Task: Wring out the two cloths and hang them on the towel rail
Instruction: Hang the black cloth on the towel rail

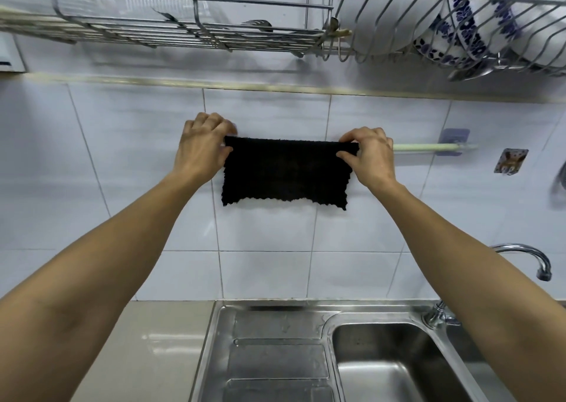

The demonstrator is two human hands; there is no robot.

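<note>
Black cloth [286,172] draped over pale green towel rail [428,147] on tiled wall [122,162], spread flat between both hands. Left hand [203,146] pinches its upper left corner, fingers curled over fold. Right hand [369,153] pinches upper right corner (thumb under, fingers on top). Below: steel sink [389,368], tap [526,257], counter [153,349]. Above: dish rack [398,28] with plates.

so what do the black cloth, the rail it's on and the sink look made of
Black cloth: looks like terry or knitted fabric, matte, with a nubbly surface and ragged lower edge.
Towel rail: pale green, smooth, probably plastic or a coated rod; hard to tell.
Sink: stainless steel by its look, brushed grey with soft reflections.
</note>
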